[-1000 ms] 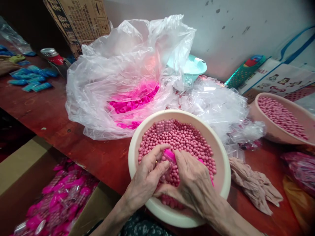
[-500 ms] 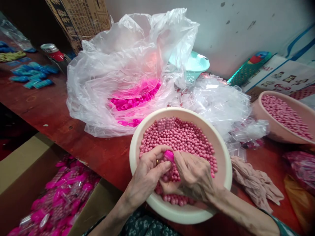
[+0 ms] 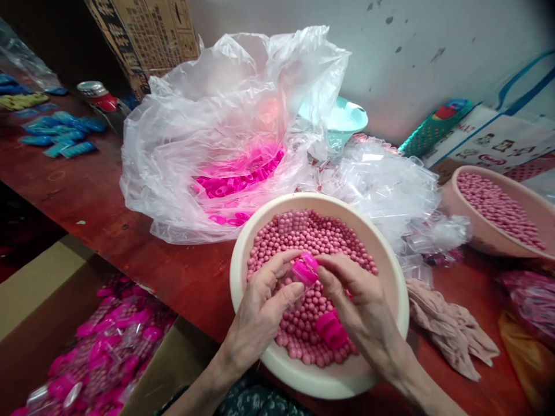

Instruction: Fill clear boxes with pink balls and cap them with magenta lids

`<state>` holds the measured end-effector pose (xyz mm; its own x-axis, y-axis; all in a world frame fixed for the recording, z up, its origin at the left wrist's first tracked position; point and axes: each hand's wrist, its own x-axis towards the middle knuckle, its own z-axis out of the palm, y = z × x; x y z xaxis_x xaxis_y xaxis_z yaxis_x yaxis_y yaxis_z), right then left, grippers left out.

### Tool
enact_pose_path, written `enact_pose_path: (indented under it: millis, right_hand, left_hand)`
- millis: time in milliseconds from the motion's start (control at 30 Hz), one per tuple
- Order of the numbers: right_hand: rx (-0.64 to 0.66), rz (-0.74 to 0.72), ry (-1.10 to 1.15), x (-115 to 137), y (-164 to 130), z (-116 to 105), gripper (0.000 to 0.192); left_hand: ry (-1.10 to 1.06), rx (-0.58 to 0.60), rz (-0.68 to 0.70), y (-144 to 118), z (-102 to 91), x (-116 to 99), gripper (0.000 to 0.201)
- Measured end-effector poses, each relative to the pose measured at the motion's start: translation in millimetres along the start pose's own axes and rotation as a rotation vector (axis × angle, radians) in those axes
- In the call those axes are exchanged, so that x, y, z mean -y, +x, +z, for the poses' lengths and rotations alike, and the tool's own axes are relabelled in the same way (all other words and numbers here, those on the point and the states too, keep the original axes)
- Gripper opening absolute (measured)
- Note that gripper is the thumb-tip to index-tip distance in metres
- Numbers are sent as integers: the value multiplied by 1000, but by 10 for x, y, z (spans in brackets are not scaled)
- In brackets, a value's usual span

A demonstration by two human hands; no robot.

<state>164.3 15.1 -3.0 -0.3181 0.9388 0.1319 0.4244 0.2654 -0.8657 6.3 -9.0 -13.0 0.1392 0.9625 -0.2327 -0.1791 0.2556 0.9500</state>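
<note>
My left hand point(image 3: 260, 303) is closed around a small clear plastic container, largely hidden by the fingers, with pink beads showing through. A magenta cap point(image 3: 305, 269) sits at its mouth. My right hand point(image 3: 366, 300) pinches the far edge of this cap between thumb and forefinger. Below the right palm is a second magenta piece point(image 3: 332, 330), ring-like; whether the curled fingers touch it or it rests on the beads, I cannot tell. Both hands are over a cream basin point(image 3: 237, 271) of round pink beads point(image 3: 312, 231). A clear box point(image 3: 292, 222) lies among the beads.
Behind the basin stands a plastic bag point(image 3: 173, 144) of magenta caps. Clear containers point(image 3: 381, 179) are heaped to its right, near a pink bowl point(image 3: 451, 214) of beads. A crumpled cloth point(image 3: 446, 326) lies at right. Lower left, a carton point(image 3: 47, 283) holds filled containers.
My right hand has shifted from pressing over the cap to pinching its edge, palm turned more open. The second magenta piece has come into view below it.
</note>
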Motion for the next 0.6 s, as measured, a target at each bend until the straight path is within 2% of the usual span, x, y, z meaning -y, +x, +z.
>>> enact_pose_path:
  millis: [100, 167, 233, 367, 500, 600]
  right_hand:
    - [82, -271, -476, -23, -31, 85, 39]
    - [96, -340, -673, -63, -61, 135, 59]
    - [73, -371, -777, -77, -76, 177, 68]
    - [25, -434, -756, 20, -25, 232, 52]
    - [-99, -587, -691, 78, 21, 254, 34]
    - [-92, -544, -661, 7, -4, 253, 25]
  left_hand:
    - [29, -38, 43, -9, -3, -7, 36]
    - [52, -57, 61, -10, -7, -4, 36]
    - [68, -70, 70, -7, -12, 4, 36]
    - [-16, -34, 46, -10, -10, 5, 29]
    - [-145, 9, -29, -38, -6, -17, 21]
    - [-150, 31, -63, -44, -20, -26, 20]
